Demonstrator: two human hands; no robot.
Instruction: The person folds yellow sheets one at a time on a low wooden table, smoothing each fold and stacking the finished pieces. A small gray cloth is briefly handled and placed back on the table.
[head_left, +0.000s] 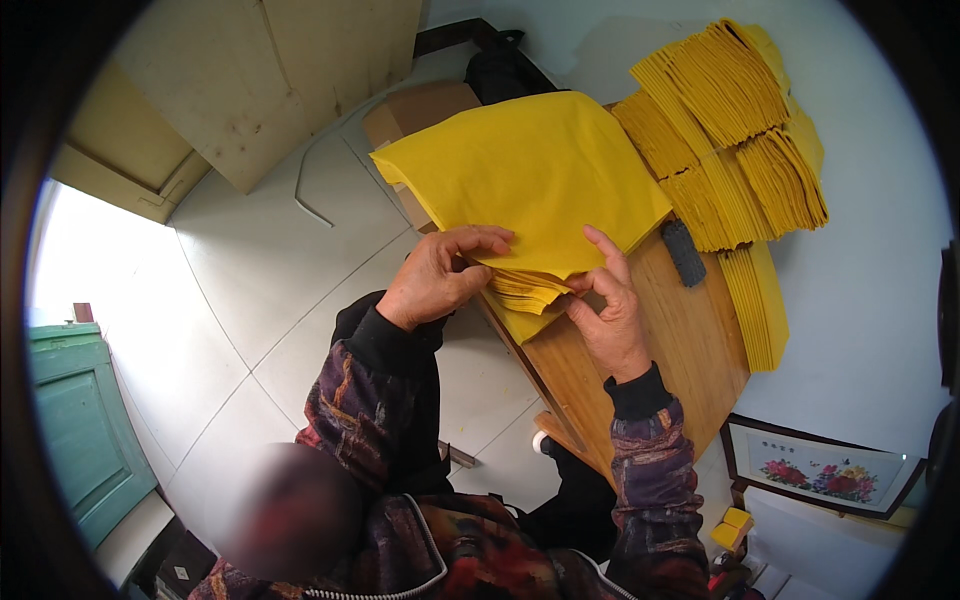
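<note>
A large sheet of yellow felt-like cloth (540,170) lies over the far left part of the wooden table (655,345). Its near edge is gathered into several thin, stacked folds (525,290). My left hand (435,275) grips the left end of these folds, with the thumb at the edge and the fingers bent over the cloth. At the right end, my right hand (612,315) pinches the folds between thumb and finger, while another finger points away. Part of the cloth hangs below the folds over the table's near edge.
Bundles of pleated yellow cloth (715,130) are piled at the table's far right against the wall. A dark grey ridged block (683,253) sits beside the sheet. Behind the sheet is a cardboard box (420,110). A framed flower picture (820,470) stands at right.
</note>
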